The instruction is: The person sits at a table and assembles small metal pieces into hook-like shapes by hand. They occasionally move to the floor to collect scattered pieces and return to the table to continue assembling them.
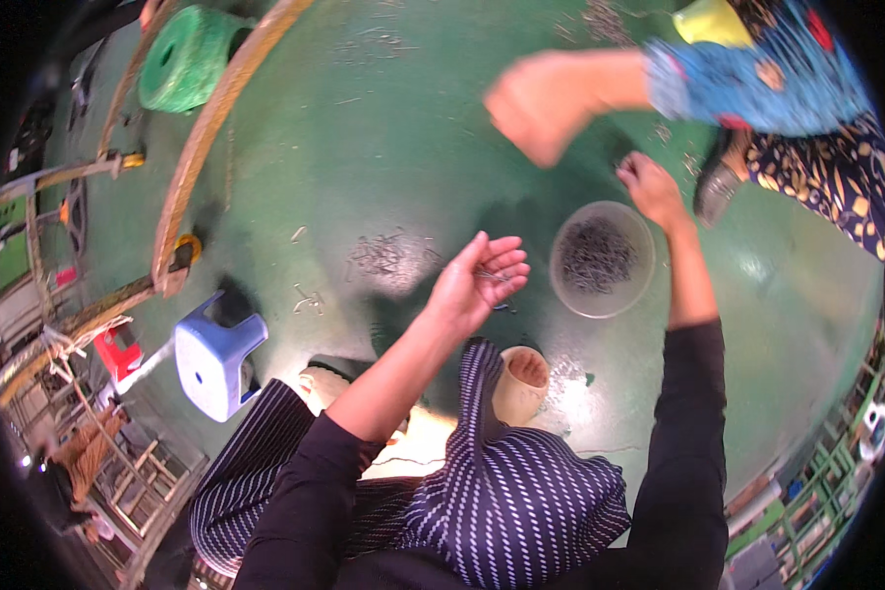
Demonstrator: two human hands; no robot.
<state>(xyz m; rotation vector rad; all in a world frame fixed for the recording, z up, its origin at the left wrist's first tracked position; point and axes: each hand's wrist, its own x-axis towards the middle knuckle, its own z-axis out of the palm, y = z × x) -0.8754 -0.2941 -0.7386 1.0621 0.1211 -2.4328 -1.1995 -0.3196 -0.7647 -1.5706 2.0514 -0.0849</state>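
Thin dark metal pieces (597, 256) fill the bottom of a translucent bowl (644, 258), heaped in a tangled layer well below the rim, so it looks only partly filled. The person's left hand (472, 287), just left of the bowl, is palm-up with its grip loose and wide, a few slender pieces lying across the fingers. The right hand (653, 190), at the bowl's upper right edge, has its fingers curled in; whether that grip holds anything, I cannot tell. Much seems left outside: a loose pile (393, 258) lies on the green floor (295, 187) well left of the bowl, and another scatter (376, 44) lies far above and left of it. Above and right of the bowl, a co-worker's blue sleeve (703, 84) reaches in.
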